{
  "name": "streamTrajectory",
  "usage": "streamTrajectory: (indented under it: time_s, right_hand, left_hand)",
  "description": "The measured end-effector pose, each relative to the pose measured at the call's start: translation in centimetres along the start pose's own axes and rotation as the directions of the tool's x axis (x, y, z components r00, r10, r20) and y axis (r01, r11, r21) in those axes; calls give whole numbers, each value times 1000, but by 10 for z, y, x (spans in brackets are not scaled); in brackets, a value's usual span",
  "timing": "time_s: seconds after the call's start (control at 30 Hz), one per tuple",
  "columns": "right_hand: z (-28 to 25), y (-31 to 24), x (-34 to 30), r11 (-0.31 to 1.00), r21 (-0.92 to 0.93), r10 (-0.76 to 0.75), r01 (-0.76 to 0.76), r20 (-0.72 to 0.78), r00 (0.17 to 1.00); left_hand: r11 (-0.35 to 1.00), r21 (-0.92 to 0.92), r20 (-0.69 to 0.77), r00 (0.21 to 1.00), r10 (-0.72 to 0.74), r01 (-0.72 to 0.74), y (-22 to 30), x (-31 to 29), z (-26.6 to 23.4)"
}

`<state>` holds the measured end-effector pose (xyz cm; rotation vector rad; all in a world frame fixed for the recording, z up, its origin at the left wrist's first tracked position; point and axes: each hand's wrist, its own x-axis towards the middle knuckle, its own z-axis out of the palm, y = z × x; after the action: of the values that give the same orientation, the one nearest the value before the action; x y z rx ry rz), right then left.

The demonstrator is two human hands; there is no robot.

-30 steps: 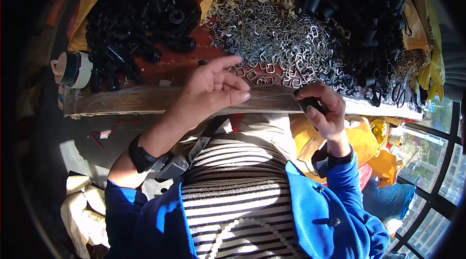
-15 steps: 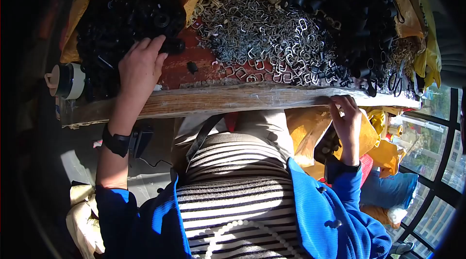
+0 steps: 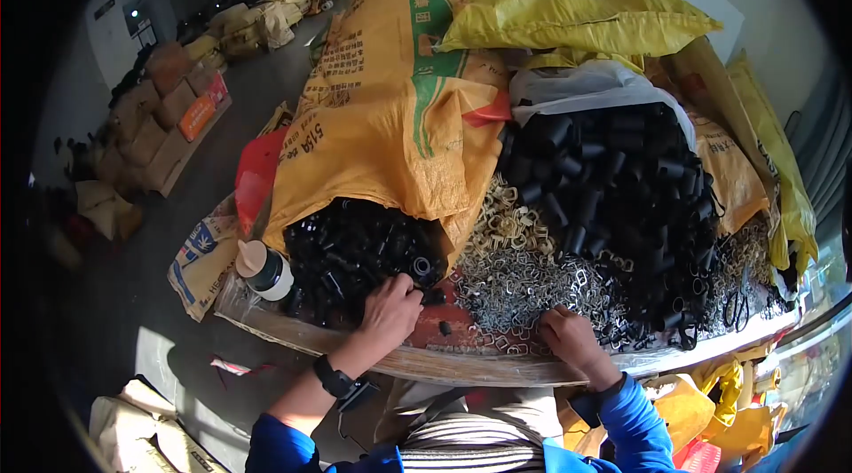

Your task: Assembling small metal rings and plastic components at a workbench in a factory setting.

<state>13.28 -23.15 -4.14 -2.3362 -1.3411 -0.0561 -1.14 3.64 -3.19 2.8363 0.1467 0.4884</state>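
Note:
At the right edge of a heap of black plastic parts [image 3: 346,251], my left hand [image 3: 393,309] is closed, its curled fingertips down among the parts. Whatever it grips is hidden behind its knuckles. A round black ring-shaped part [image 3: 421,267] lies just beyond it. My right hand [image 3: 575,340] is closed at the near edge of a spread of small silver metal loops [image 3: 506,295]. Its fingertips are bent in, and what they hold is too small to make out. A small black piece [image 3: 445,328] sits on the reddish tabletop between my hands.
Black tubes [image 3: 586,171] heap up behind the loops, beside pale-gold buckles [image 3: 501,229]. An orange woven sack [image 3: 373,145] spills the black parts. A lidded bottle [image 3: 264,269] stands at the left corner. Plastic wrap covers the table's front edge [image 3: 479,369]. A yellow sack [image 3: 577,11] lies behind.
The head view has tilted up, showing the sacks and room beyond. My right hand has moved from the table's front edge onto the metal loops. My left hand remains at the black parts.

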Motion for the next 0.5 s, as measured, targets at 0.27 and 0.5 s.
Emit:
streamTrajectory:
  time_s: [0.27,0.5]
  right_hand:
    - [-4,0,8,994,-95,54,-45,88,995]
    - [-4,2,6,991,-110,86,-77,78,993]
  left_hand:
    - [930,-334,34,988,-148,151,-5,14,-23]
    - [769,-631,-35,986,-162,104,-5,17,-38]
